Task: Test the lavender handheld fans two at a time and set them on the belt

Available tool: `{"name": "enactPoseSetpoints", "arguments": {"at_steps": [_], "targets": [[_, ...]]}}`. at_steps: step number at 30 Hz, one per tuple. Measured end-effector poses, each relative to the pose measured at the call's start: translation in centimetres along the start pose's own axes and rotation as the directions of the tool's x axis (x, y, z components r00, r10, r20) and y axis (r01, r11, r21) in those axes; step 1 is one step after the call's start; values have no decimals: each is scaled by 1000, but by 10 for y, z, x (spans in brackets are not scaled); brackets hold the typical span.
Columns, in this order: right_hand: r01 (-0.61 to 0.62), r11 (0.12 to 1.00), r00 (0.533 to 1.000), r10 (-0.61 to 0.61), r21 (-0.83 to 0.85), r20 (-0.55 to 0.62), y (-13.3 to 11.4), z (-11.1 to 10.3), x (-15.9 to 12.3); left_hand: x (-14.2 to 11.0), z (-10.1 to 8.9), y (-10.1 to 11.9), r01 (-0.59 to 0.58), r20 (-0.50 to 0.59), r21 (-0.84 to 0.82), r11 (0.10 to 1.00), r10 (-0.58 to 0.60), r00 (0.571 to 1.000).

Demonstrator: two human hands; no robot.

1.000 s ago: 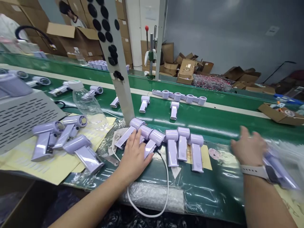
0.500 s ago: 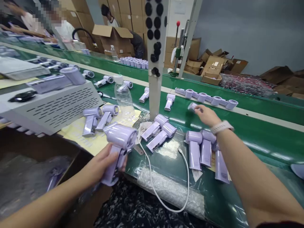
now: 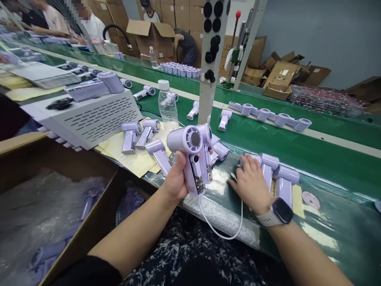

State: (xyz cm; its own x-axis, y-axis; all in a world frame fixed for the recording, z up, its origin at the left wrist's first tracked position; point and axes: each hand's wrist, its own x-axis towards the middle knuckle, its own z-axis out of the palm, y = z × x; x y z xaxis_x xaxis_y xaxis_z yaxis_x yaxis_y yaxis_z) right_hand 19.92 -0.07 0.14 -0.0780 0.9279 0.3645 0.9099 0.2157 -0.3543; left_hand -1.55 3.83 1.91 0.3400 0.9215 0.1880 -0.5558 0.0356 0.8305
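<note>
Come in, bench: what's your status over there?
Left hand holding two purple fans. Right hand on another fan. White cable looped in front, possible snag.

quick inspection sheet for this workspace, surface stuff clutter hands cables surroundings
surface: glossy green worktop; spills: nothing seen
things: fan-shaped lilac units, some lying on yellow paper
clutter: clear bottle, bubble wrap at the front edge
left hand: grips an open-handled lilac unit, another close behind it
right hand: on a unit in the right group; firmness of grip unclear
cables: white cable looped over the front edge
surroundings: vented grey housing, stacked cartons, people across the line
</note>
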Motion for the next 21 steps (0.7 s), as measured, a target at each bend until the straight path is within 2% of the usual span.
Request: {"name": "enactPoseSetpoints", "arguments": {"at_steps": [2,4,6,8,10,13,16,19,21], "targets": [[4,1000,1000,-5,25,17,-3,6,-4,-3,-4,3,-16,-2,52,999,16,1000],[21,996,998,-26,90,49,-16,3,-16,-5,-5,4,-30,-3,93,995,30,1000],[-6,948,982,-54,318,180,-33,-5,-31,-6,-4,5,-58,-24,87,994,60,998],[-117,794,937,-111,596,332,-46,-12,-43,-5,1,4,-74,-30,40,996,75,997],[-243,611,905,-136,754,402,-54,-14,-48,-4,8,4,-61,-1,-5,998,61,998],[-270,454,941,-65,849,333,-62,-8,-50,-2,22,2,-18,46,-36,999,20,999],[-209,344,978,60,915,201,-73,4,-55,-1,33,-2,-44,10,-78,996,45,999],[-201,267,963,229,942,140,-84,15,-63,-1,37,-11,-94,-33,-58,994,93,995],[-203,216,946,296,955,134,-89,19,-67,-1,38,-17,-127,-57,-21,992,125,990]]}}
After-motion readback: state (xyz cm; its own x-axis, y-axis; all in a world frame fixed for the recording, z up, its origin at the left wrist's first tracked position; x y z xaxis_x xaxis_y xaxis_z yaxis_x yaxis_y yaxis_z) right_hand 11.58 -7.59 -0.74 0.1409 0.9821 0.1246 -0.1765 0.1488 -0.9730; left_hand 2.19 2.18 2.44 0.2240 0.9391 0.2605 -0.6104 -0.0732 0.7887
